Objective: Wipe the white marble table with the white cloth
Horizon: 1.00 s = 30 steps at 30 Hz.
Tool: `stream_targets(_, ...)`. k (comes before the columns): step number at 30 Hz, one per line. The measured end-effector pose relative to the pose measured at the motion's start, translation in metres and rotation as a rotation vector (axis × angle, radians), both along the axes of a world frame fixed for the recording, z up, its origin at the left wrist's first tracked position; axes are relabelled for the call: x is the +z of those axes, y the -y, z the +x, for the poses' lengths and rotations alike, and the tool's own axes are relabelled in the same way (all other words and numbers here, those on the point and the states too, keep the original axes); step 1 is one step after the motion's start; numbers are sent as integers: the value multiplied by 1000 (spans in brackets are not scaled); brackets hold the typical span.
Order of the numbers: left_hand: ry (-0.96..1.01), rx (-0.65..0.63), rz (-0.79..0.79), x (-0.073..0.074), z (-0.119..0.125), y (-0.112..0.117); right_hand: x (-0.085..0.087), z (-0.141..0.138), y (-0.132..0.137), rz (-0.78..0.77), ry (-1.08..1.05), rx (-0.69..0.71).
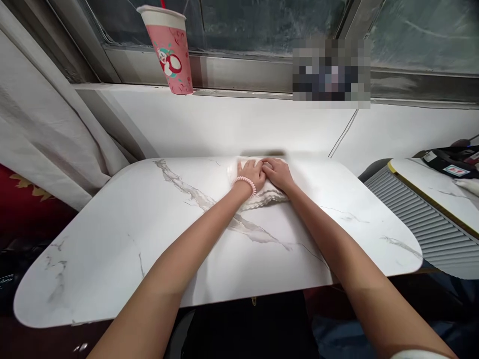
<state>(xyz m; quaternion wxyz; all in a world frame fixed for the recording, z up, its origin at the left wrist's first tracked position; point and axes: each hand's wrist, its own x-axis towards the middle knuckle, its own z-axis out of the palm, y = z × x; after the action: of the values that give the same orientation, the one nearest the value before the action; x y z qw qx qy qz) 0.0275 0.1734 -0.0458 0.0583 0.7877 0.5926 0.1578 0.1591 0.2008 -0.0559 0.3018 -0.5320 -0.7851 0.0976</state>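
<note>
Pressing step, seemingly: left hand (252,174), right hand (278,174) on cloth (270,197), far edge of table (112,234); can't tell grip; next likely needs even pressure.

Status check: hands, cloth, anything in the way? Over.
Left grip and right grip: together on white cloth. Cloth at far edge of marbled table. Pink cup on window ledge, off the table.

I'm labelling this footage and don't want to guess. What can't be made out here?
All in the head view:
Both palms and the middle of the folded white cloth: hidden by the left hand and right hand.
Top of the red straw: cut off by the upper edge.
Things by the window: blurred by a pixelated patch.
Rest of the right sleeve: cut off below.
</note>
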Motion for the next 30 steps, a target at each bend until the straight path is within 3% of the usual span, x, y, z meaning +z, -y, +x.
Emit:
stream_targets(6,-9,99,32,-1,-3,-23,-5,-6,-27,14,-24,-14)
stream_targets(18,-10,79,70,-2,-17,-59,-4,-21,-51,36,1,-102)
stream_targets(25,-56,92,48,-1,-16,-41,-12,-18,-38,129,-57,-19)
stream_targets(30,-83,86,22,-1,-19,-1,-11,-18,-1,101,-142,-12)
